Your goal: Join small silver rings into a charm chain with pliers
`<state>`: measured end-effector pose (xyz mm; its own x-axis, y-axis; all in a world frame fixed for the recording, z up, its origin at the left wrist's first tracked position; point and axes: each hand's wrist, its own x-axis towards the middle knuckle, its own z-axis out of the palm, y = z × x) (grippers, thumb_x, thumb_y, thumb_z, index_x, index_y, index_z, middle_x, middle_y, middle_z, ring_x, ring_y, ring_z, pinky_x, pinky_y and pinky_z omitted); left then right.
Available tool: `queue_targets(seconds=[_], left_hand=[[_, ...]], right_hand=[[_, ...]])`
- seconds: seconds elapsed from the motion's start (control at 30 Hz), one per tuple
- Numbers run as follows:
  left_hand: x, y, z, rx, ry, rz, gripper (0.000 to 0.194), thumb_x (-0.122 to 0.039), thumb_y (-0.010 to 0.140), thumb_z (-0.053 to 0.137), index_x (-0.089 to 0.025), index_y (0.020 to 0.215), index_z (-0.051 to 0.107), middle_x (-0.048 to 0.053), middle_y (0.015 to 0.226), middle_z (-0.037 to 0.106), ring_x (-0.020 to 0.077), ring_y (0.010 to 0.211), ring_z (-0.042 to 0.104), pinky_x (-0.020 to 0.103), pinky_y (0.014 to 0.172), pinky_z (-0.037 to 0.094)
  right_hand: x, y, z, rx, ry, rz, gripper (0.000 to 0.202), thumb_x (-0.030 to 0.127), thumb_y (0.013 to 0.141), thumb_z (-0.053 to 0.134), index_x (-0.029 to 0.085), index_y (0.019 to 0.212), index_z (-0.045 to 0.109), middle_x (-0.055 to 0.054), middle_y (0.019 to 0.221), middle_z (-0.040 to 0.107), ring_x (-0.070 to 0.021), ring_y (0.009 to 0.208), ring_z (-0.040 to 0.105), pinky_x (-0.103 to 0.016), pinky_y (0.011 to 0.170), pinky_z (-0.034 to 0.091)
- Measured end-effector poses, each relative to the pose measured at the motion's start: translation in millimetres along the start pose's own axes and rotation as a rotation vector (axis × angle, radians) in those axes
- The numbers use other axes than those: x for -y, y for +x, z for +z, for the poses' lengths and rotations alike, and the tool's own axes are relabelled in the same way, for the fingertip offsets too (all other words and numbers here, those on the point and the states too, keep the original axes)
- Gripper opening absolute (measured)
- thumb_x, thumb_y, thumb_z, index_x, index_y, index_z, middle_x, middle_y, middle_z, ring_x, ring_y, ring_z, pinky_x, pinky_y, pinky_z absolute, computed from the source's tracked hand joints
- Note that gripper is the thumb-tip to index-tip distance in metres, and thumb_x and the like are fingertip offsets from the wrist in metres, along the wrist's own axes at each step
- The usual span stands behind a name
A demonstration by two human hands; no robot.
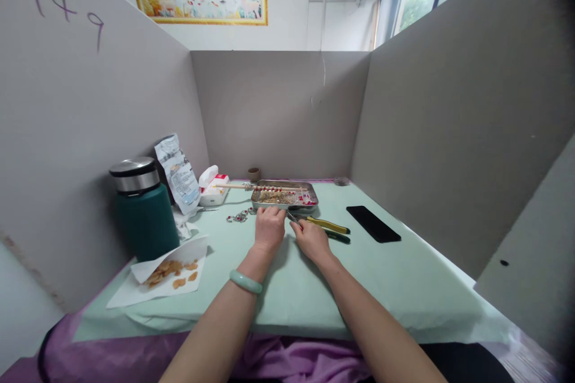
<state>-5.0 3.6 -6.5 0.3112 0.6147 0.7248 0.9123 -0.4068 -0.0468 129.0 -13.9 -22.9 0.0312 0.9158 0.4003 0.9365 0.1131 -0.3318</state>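
My left hand [270,228], with a pale green bangle [245,281] on its wrist, is closed at the front edge of a metal tray [314,208]; what its fingers pinch is hidden. Just to the right, my right hand [313,240] grips a thin dark metal tool [294,219] whose tip points toward my left fingers. Small gold, clear and red beads [276,197] fill the tray. Across its top lies a stick [294,189] strung with red beads. A beaded chain [240,215] rests left of my left hand. Pliers with yellow and green handles [330,225] lie beyond my right hand.
A black phone [374,224] lies on the right. To the left are a green thermos [146,215], a foil pouch [178,173], a tissue pack [214,191] and brown chips on white paper [197,254]. Grey partitions [283,114] enclose the table on three sides.
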Motion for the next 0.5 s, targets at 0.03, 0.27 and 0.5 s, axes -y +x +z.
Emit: queue_targets(seconds=[0.03, 0.27, 0.5], left_hand=[[0.0, 0.0, 0.1, 0.009, -0.013, -0.012, 0.017, -0.018, 0.084, 0.047, -0.018, 0.075, 0.062, 0.007, 0.075, 0.061, 0.0215, 0.076, 0.053, 0.035, 0.072, 0.028], [-0.3, 0.0, 2.2, 0.08, -0.196, -0.125, 0.024, -0.023, 0.089, 0.042, -0.018, 0.082, 0.065, 0.006, 0.076, 0.063, 0.0174, 0.073, 0.056, 0.03, 0.068, 0.032], [0.4, 3.1, 5.5, 0.04, -0.557, -0.335, 0.021, -0.021, 0.085, 0.049, -0.017, 0.081, 0.069, 0.004, 0.07, 0.064, 0.0126, 0.063, 0.053, 0.025, 0.062, 0.035]], right_hand=[[0.2, 0.0, -0.3, 0.0, -0.003, 0.001, 0.043, 0.047, 0.092, 0.034, 0.019, 0.077, 0.062, -0.006, 0.076, 0.068, -0.0156, 0.068, 0.059, -0.026, 0.054, 0.023], [1.5, -1.9, -1.6, -0.038, -0.046, -0.005, 0.04, 0.047, 0.091, 0.035, 0.02, 0.082, 0.063, -0.005, 0.077, 0.068, -0.0158, 0.068, 0.06, -0.026, 0.054, 0.024], [0.2, -3.9, -0.5, -0.175, -0.127, -0.075, 0.031, 0.043, 0.091, 0.04, 0.021, 0.089, 0.062, -0.004, 0.082, 0.066, -0.0161, 0.074, 0.059, -0.026, 0.059, 0.028]])
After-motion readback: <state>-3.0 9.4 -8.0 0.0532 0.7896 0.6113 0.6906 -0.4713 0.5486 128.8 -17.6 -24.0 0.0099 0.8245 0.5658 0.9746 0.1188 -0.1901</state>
